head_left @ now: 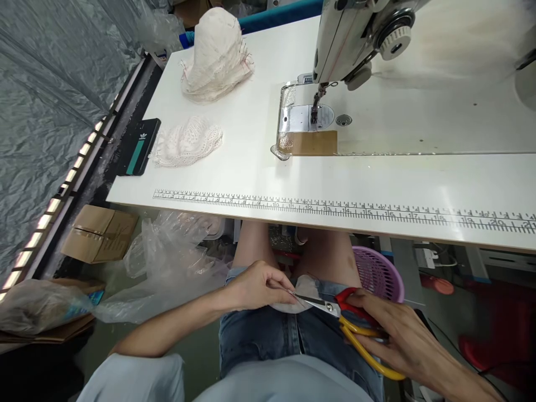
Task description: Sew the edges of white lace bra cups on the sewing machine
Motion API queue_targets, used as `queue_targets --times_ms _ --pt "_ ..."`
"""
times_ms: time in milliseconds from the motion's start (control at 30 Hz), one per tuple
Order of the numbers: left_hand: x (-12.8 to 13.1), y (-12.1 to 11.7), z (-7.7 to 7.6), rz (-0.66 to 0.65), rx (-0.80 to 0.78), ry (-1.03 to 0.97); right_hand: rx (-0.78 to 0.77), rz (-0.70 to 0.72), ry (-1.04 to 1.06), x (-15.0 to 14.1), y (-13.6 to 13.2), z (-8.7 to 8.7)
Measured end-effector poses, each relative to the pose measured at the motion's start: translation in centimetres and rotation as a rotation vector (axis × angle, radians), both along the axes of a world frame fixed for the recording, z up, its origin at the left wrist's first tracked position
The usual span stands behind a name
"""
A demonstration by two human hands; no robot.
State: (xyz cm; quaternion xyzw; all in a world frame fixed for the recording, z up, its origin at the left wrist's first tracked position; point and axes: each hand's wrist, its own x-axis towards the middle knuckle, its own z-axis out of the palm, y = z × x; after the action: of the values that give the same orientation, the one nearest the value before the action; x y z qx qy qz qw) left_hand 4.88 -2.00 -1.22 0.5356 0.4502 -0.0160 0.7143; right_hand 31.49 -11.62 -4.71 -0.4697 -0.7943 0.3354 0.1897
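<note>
Over my lap, my left hand [262,287] pinches a small piece of whitish fabric [307,286] between thumb and fingers. My right hand [389,329] is closed around the handles of a pair of scissors [330,307], one handle red and the other yellow. The scissor blades point left, and their tips reach the fabric right beside my left fingertips. Part of the fabric lies behind the blades and my left fingers. Whether the blades are cutting into it I cannot tell.
A sewing machine [352,44] stands on a white table [247,173] with a printed ruler along its front edge. On the table lie a cream cloth bundle [218,56], a lacy white piece [188,141] and a phone [140,147]. Below are a purple basket [379,273] and a cardboard box [99,233].
</note>
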Motion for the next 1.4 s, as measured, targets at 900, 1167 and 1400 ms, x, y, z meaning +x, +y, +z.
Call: queue_targets --times_ms 900,1167,1400 --pt "0.6 0.3 1.0 -0.030 -0.039 0.059 0.027 -0.032 0.009 0.0 0.1 -0.2" --pt "0.4 0.1 0.4 0.008 -0.089 0.030 -0.018 -0.013 0.051 -0.3 0.1 -0.4" --pt "0.4 -0.1 -0.1 0.045 -0.128 0.015 -0.209 -0.208 0.164 -0.7 -0.6 -0.7"
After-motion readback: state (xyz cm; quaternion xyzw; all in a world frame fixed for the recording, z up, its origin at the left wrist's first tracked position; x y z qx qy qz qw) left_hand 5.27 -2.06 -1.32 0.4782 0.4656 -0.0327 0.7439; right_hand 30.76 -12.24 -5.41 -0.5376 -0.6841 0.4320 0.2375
